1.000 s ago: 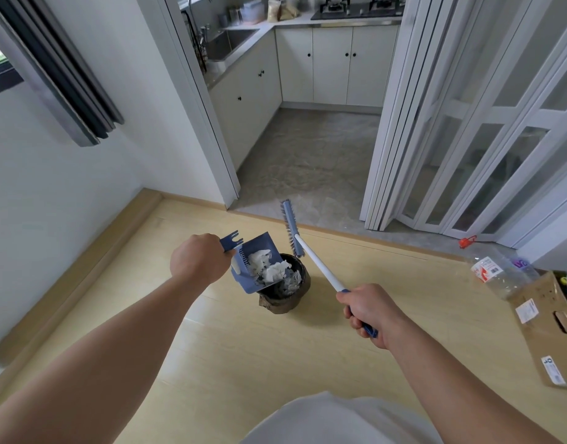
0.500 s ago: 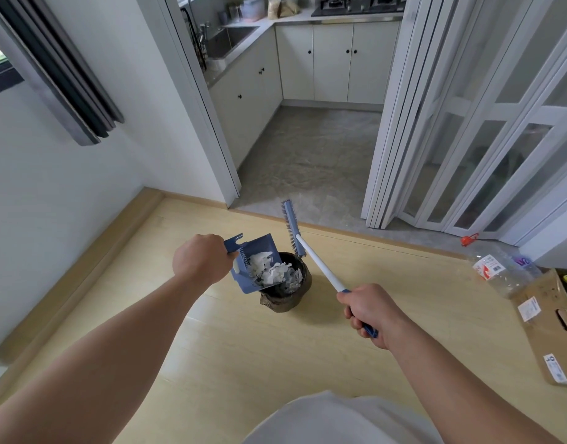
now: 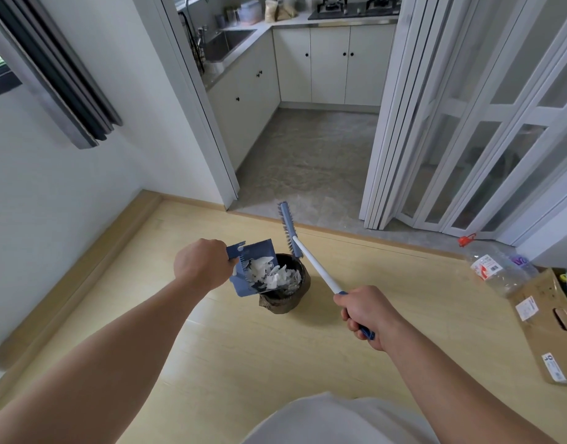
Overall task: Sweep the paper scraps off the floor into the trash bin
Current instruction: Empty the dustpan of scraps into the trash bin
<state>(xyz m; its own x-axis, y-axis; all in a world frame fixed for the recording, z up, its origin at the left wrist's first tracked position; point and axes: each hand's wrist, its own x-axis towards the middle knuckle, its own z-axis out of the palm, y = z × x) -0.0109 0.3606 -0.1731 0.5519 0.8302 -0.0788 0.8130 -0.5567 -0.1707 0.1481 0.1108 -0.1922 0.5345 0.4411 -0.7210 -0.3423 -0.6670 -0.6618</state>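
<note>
My left hand [image 3: 202,263] grips the handle of a blue dustpan [image 3: 258,251], tilted over a small dark trash bin [image 3: 293,298] on the wooden floor. White paper scraps [image 3: 271,275] lie across the pan's lip and inside the bin. My right hand [image 3: 367,310] holds the blue grip of a broom with a white pole [image 3: 314,262]. The blue broom head [image 3: 288,224] hangs just beyond the bin, off to its right rim.
A cardboard box [image 3: 551,325] and a clear plastic bottle [image 3: 492,272] lie on the floor at the right. White folding doors [image 3: 452,123] stand to the right of the kitchen opening. A wall with a wooden skirting [image 3: 74,277] runs along the left.
The dustpan has tipped a little further over the bin and the scraps have slid lower toward it. The broom has barely moved.
</note>
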